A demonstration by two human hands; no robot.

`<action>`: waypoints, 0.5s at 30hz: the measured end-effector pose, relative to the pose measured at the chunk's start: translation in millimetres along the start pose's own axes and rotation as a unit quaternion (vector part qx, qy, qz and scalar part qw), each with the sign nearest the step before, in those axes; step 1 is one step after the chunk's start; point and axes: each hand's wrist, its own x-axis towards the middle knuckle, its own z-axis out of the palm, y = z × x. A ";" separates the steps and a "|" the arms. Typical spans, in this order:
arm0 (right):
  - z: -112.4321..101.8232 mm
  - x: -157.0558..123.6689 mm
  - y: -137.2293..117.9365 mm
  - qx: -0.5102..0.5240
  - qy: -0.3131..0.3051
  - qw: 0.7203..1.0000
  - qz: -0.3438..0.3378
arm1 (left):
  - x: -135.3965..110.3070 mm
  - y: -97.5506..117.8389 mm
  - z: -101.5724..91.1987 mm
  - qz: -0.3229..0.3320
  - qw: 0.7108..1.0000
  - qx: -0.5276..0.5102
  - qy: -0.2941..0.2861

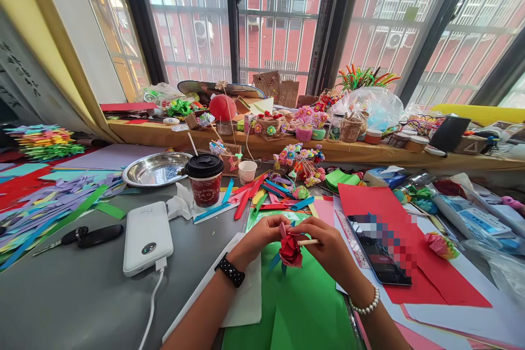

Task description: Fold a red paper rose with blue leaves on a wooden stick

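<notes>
A red folded-paper flower (291,252) is held up in front of me, with a pink paper piece (283,229) at its top and blue paper tips (274,261) sticking out around it. My left hand (259,239) pinches the flower from its upper left. In the fingers of my right hand (324,236) is a thin pale stick (308,242), its end against the flower's right side. Both hands are closed and some fingertips are hidden behind the petals. Below them lies a green paper sheet (305,306), with a white sheet (246,298) beside it on the left.
To the left are a lidded cup (204,183), a white power bank (148,238) with a cable, keys (82,238) and a metal plate (153,169). Colored paper strips (262,191) lie ahead. A phone (381,251) rests on red paper (447,279) at right.
</notes>
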 end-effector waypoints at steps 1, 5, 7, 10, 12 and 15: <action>0.2 -0.2 0.6 -0.002 0.000 1.000 -0.003 | -0.3 1.1 0.8 -0.002 1.000 0.005 0.000; 0.5 -0.2 -1.0 0.002 0.015 1.000 -0.005 | -3.4 10.5 3.3 -0.009 0.999 0.044 0.008; 0.5 0.1 -3.2 0.011 0.022 1.000 -0.003 | -7.4 18.6 1.6 -0.006 0.997 0.079 0.016; 0.5 0.0 -5.2 0.024 0.029 0.999 -0.003 | -18.7 37.6 -4.6 0.005 0.989 0.143 0.034; 0.8 -0.5 -4.8 0.028 0.035 0.999 -0.003 | -30.2 57.8 -8.0 0.021 0.964 0.264 0.036; 1.5 -1.1 -2.8 0.023 0.040 0.999 -0.003 | -53.2 101.1 -10.1 0.033 0.902 0.431 0.007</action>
